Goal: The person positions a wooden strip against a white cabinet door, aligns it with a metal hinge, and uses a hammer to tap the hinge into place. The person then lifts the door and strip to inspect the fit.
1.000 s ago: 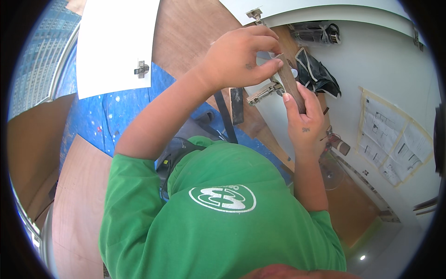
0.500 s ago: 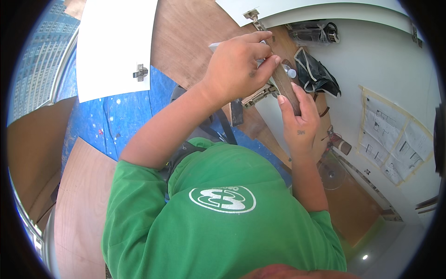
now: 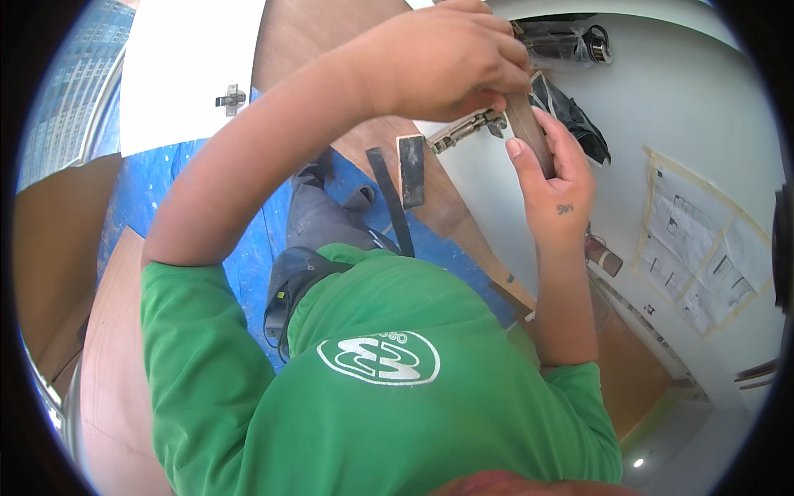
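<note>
At the upper middle, my left hand [image 3: 451, 62] is closed with its fingers curled at the far part of a brown wood-grain strip [image 3: 529, 132]. What its fingertips hold there is hidden behind the hand. My right hand [image 3: 562, 190] grips the strip's near end, thumb on one side and fingers on the other. Just left of the strip, a metal cabinet hinge [image 3: 465, 131] sticks out, close under my left wrist and apart from my right thumb.
A white panel [image 3: 186, 74] with another hinge [image 3: 231, 100] lies at the left. Below the metal hinge sits a black-faced wooden block [image 3: 411, 172]. Blue sheeting [image 3: 248, 223] covers the floor. To the right, a bottle [image 3: 562, 45], black bag [image 3: 575, 120] and taped drawings [image 3: 703, 240] appear.
My left hand has moved up and right along the strip, and its fingers now hide more of it. The right hand keeps its grip, slightly farther right. The whole view has shifted.
</note>
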`<state>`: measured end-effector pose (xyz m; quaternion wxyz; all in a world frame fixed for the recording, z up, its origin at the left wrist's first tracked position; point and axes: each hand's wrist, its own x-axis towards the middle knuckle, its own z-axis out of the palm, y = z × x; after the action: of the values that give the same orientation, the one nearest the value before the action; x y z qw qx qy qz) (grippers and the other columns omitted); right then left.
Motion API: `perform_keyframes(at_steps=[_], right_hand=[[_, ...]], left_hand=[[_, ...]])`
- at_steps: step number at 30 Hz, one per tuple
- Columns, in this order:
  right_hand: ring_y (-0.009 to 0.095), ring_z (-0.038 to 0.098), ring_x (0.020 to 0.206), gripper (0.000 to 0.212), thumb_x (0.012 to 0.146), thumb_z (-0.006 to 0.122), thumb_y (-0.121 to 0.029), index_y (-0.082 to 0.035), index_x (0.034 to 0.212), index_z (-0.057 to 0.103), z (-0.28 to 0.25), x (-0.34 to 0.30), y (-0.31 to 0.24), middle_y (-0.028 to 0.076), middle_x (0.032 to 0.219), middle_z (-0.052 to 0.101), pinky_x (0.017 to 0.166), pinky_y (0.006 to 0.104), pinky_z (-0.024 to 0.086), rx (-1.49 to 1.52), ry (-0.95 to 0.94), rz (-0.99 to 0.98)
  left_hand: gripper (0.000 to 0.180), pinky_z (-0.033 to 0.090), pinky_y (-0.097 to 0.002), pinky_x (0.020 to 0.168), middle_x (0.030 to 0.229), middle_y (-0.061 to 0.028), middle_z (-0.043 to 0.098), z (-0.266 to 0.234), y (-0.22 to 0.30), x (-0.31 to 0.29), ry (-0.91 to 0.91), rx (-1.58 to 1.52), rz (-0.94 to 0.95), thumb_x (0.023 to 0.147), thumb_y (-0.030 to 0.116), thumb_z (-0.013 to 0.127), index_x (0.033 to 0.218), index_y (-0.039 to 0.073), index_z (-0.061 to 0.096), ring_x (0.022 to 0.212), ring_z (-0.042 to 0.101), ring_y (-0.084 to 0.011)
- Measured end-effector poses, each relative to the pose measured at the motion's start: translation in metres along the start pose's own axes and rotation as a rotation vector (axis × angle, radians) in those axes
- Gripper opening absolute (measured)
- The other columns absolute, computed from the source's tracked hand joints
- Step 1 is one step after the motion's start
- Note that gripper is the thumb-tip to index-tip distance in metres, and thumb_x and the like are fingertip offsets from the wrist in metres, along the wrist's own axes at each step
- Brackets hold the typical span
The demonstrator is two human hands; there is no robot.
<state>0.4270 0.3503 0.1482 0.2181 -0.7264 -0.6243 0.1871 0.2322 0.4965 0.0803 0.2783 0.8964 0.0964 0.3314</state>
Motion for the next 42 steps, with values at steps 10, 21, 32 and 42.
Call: perform_keyframes(at_steps=[10, 21, 32, 42], right_hand=[[0.006, 0.050, 0.065, 0.062, 0.089, 0.081, -0.016, -0.008, 0.146, 0.060, -0.058, -0.022, -0.013, 0.000, 0.087, 0.059, 0.063, 0.0239, 0.044, 0.113, -0.239, 0.301], [0.009, 0.061, 0.072, 0.063, 0.081, 0.081, -0.014, -0.003, 0.140, 0.062, -0.184, -0.128, 0.090, 0.002, 0.091, 0.069, 0.068, 0.0260, 0.050, 0.204, -0.637, 0.801], [0.008, 0.061, 0.079, 0.053, 0.086, 0.083, -0.033, -0.002, 0.126, 0.069, -0.259, -0.212, 0.139, -0.001, 0.090, 0.066, 0.070, 0.0274, 0.049, 0.189, -0.650, 1.028], [0.010, 0.060, 0.098, 0.049, 0.087, 0.083, -0.032, 0.000, 0.121, 0.070, -0.246, -0.234, 0.146, -0.001, 0.109, 0.066, 0.088, 0.0264, 0.047, 0.215, -0.332, 0.792]], left_hand=[[0.029, 0.044, -0.0459, 0.107, 0.113, -0.0085, 0.073, 0.002, 0.003, 0.001, 0.067, 0.018, 0.025, 0.090, 0.018, 0.072, 0.117, 0.009, 0.075, 0.113, 0.065, -0.0282], [0.027, 0.051, -0.0432, 0.094, 0.103, -0.0117, 0.074, 0.017, -0.007, 0.020, 0.126, 0.022, 0.145, 0.088, 0.017, 0.077, 0.110, 0.003, 0.077, 0.100, 0.069, -0.0314], [0.027, 0.052, -0.0452, 0.090, 0.103, -0.0159, 0.074, 0.003, 0.027, 0.021, 0.082, 0.133, 0.085, 0.089, 0.017, 0.080, 0.111, 0.000, 0.076, 0.097, 0.070, -0.0326], [0.028, 0.052, -0.0444, 0.091, 0.106, -0.0153, 0.074, -0.004, 0.000, -0.001, 0.056, 0.102, 0.088, 0.088, 0.016, 0.079, 0.112, 0.002, 0.076, 0.100, 0.069, -0.0325]])
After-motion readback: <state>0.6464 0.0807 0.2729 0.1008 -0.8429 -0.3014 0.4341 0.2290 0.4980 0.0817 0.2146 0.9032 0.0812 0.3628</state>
